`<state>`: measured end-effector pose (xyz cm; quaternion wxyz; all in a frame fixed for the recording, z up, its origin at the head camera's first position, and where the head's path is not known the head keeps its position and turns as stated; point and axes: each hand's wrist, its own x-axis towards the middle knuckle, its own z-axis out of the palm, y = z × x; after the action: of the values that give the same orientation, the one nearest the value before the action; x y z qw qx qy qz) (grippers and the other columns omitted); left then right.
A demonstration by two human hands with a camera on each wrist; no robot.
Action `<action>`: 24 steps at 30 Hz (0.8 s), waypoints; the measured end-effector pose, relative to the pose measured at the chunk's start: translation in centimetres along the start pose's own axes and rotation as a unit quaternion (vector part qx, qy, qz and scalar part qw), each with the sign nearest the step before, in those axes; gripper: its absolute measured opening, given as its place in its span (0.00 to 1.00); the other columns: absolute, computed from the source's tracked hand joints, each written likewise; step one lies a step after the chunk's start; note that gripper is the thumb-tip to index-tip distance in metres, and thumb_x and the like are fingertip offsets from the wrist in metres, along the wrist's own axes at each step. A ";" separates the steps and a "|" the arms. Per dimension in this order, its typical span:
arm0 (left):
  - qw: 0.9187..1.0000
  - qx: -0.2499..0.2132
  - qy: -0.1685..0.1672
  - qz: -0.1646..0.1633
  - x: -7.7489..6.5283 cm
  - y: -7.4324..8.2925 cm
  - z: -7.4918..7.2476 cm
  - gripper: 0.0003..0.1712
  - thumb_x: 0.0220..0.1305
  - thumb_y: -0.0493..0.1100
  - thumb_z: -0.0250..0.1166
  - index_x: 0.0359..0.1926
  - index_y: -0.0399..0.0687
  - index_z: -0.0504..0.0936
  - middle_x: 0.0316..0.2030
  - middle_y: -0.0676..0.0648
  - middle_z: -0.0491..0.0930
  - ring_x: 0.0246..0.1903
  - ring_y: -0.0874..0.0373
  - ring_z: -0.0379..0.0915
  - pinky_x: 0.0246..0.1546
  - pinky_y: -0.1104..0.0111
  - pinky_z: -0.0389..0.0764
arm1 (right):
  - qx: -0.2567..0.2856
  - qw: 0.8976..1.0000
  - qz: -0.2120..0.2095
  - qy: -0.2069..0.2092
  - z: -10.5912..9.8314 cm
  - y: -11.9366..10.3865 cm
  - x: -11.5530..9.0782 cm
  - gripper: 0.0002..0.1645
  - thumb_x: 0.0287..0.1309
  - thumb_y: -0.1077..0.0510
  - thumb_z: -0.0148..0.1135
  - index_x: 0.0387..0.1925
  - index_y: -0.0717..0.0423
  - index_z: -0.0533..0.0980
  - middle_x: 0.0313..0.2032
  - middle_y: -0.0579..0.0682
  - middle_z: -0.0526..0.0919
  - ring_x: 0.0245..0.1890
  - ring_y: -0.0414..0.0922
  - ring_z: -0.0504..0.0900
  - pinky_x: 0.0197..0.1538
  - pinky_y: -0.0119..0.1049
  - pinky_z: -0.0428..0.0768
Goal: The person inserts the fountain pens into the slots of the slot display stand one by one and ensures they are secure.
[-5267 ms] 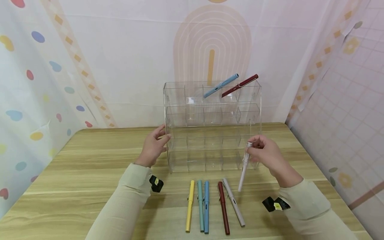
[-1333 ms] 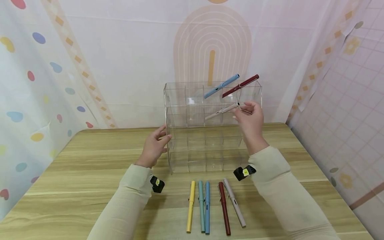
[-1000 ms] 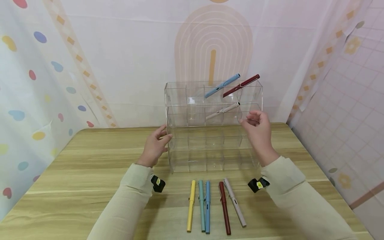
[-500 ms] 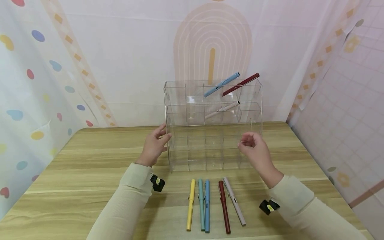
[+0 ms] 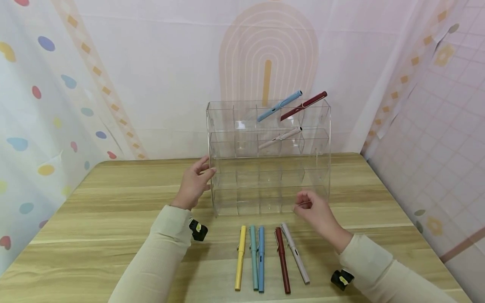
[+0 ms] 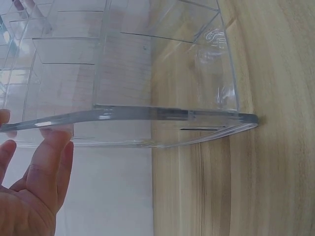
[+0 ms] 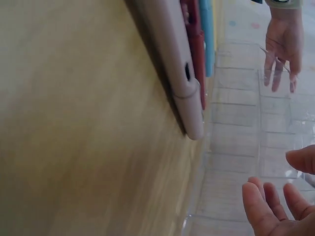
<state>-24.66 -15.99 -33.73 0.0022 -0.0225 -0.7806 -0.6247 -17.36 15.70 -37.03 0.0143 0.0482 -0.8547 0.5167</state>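
My left hand (image 5: 194, 183) rests against the left side panel of a clear acrylic pen rack (image 5: 248, 181), fingers fairly straight and thumb at the front edge. In the left wrist view, fingertips (image 6: 54, 140) touch that panel. My right hand (image 5: 316, 212) hovers before the rack's lower right, holding nothing; its thumb and fingers stand apart in the right wrist view. Nearest to it on the table lies a pale lilac pen (image 5: 295, 253), beside a dark red pen (image 5: 283, 260). A blue pen (image 5: 261, 259), a teal pen (image 5: 254, 257) and a yellow pen (image 5: 240, 257) lie further left.
Slanting in the rack's top tier are a light blue pen (image 5: 279, 106) and another dark red pen (image 5: 303, 106). A whitish pen (image 5: 280, 138) leans in the tier below. The wood-grain table (image 5: 125, 210) meets a patterned cloth backdrop (image 5: 170, 84) behind.
My right hand carried the whitish pen up into the second tier, let it go, then came down toward the pens on the table. The left hand has stayed at the rack's side.
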 end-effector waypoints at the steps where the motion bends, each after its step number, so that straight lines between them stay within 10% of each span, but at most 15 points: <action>1: 1.000 0.000 0.001 -0.001 0.0 0.0 0.0 0.34 0.72 0.40 0.54 0.75 0.48 0.54 0.66 0.33 0.62 0.64 0.41 0.63 0.54 0.48 0.75 | -0.005 1.000 0.000 -0.007 0.1 0.1 -0.1 0.19 0.58 0.68 0.60 0.51 0.71 0.72 0.44 0.62 0.78 0.43 0.51 0.79 0.44 0.36 0.79; 24: 1.000 0.014 0.024 -0.003 0.0 0.1 0.4 0.33 0.72 0.39 0.54 0.74 0.48 0.56 0.61 0.35 0.69 0.61 0.44 0.68 0.51 0.51 0.79 | -0.080 0.986 0.041 -0.138 2.3 0.5 -0.7 0.26 0.46 0.68 0.68 0.50 0.68 0.75 0.36 0.54 0.77 0.35 0.46 0.74 0.30 0.36 0.76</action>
<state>-24.65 -15.62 -33.72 0.0197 -0.0051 -0.7890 -0.6140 -16.63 13.99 -38.60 -0.1209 0.0821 -0.8882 0.4355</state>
